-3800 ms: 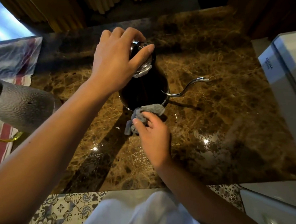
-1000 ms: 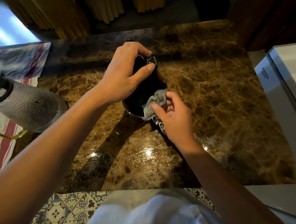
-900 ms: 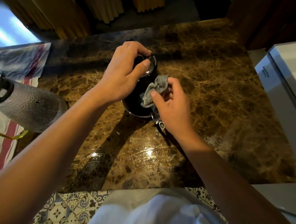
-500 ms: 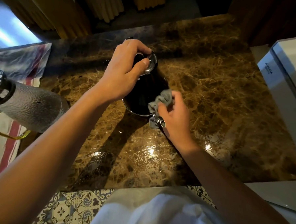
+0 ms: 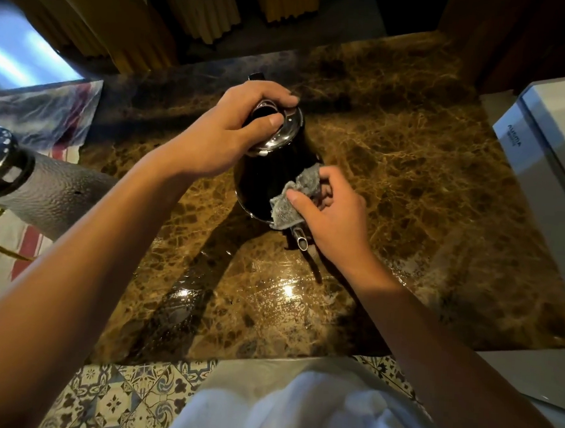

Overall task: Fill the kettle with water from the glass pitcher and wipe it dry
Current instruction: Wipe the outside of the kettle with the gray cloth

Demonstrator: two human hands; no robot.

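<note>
While your left hand (image 5: 226, 135) curls over the top of the kettle (image 5: 263, 183), fingers and thumb gripping the knob on its shiny steel lid (image 5: 280, 136), your right hand (image 5: 331, 216) pinches a small grey cloth (image 5: 295, 198) against the kettle's dark, glossy side. The kettle stands on the brown veined marble counter (image 5: 391, 173), toward its far middle, with the thin metal spout (image 5: 301, 241) pointing at you under your right palm. Bare polished stone lies open to the right of the kettle as far as the white appliance (image 5: 546, 155) at the counter's right edge, and between the kettle and the near edge. Left of it, the hammered-textured pitcher (image 5: 49, 195) with its gold handle stands close to your left forearm, over a red-striped towel (image 5: 27, 243).
</note>
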